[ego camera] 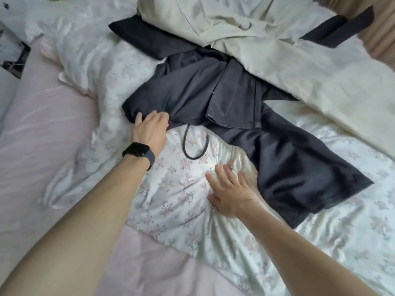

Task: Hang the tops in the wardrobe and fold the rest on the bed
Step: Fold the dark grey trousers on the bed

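You had a floral duvet [171,210] crumpled under your right hand [232,195], a black watch [139,151] strapped just behind your left hand [150,127], and a beige curtain [382,43] well beyond both, rightward.

Dark grey garment [192,90] spread on bed [53,124], mid-frame.
Left hand [149,127], watch [136,150] on wrist, grips its edge at centre left. Right hand [228,193] flat, fingers spread, on floral duvet [181,210], lower centre. Cream garment [245,24] overlaps the dark one, upper right.
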{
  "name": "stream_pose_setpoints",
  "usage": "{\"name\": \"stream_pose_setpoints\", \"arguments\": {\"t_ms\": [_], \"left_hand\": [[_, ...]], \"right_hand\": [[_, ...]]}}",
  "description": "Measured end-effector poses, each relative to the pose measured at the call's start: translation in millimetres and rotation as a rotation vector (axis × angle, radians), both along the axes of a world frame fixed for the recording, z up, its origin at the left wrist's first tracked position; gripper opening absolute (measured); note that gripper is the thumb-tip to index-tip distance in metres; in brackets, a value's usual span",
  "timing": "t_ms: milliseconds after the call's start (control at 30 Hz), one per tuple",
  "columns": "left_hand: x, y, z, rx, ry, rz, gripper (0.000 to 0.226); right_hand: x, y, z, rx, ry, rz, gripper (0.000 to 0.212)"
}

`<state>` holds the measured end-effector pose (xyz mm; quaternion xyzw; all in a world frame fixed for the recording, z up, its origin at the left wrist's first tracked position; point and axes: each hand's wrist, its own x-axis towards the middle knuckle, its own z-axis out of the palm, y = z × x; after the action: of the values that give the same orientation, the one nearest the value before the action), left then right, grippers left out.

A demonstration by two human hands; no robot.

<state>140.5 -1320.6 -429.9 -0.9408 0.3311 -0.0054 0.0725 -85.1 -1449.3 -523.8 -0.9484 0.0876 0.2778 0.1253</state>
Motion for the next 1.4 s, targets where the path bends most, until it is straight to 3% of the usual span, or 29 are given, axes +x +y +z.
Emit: {"name": "stream_pose_setpoints", "arguments": {"t_ms": [67, 200, 333, 400, 533, 600, 667, 733, 800, 867, 967, 1067, 1233, 1300, 1400], "left_hand": [[-2, 10, 6, 0.064, -0.013, -0.061, 0.033], [3, 21, 25, -0.016, -0.090, -0.062, 0.044], [6, 18, 22, 0.151, -0.003, -0.105, 0.065], [5, 14, 12, 0.124, 0.021, -0.091, 0.059], [-13, 3, 12, -0.229, 0.080, -0.113, 0.029], [-23, 1, 25, -0.334, 0.179, -0.055, 0.034], [-32, -3, 43, -0.404, 0.431, 0.097, 0.042], [-50, -3, 62, -0.426, 0.691, 0.141, 0.030], [-79, 2, 86, -0.399, 0.811, 0.110, 0.019], [-115, 8, 119, -0.360, 0.910, 0.078, 0.020], [-165, 16, 169, -0.384, 1.050, 0.021, 0.032], [-213, 24, 228, -0.542, 1.223, 0.056, 0.036], [-281, 47, 316, -0.759, 1.419, 0.135, 0.021], [-304, 56, 350, -0.858, 1.414, 0.179, 0.023], [-338, 64, 394, -1.027, 1.394, 0.231, 0.021]], "right_hand": [[1, 3, 13, 0.003, 0.037, -0.016, 0.068], [-3, 5, 35, 0.022, 0.076, -0.045, 0.071], [-4, 6, 34, -0.005, 0.087, -0.031, 0.072], [-2, 7, 28, -0.014, 0.078, -0.024, 0.072], [-2, 9, 21, -0.032, 0.078, -0.027, 0.073], [-2, 13, 29, -0.031, 0.090, -0.039, 0.075], [-2, 18, 40, 0.017, 0.115, -0.071, 0.082], [-10, 27, 59, 0.142, 0.155, -0.144, 0.096], [-31, 36, 86, 0.388, 0.166, -0.384, 0.114], [-58, 44, 124, 0.641, 0.007, -0.698, 0.126], [-99, 45, 182, 0.722, -0.293, -0.913, 0.127], [-146, 48, 241, 0.826, -0.368, -0.963, 0.114], [-215, 57, 325, 0.704, -0.628, -0.949, 0.019], [-238, 62, 365, 0.701, -0.703, -0.949, 0.009], [-268, 67, 418, 0.704, -0.792, -0.913, 0.012]]}}
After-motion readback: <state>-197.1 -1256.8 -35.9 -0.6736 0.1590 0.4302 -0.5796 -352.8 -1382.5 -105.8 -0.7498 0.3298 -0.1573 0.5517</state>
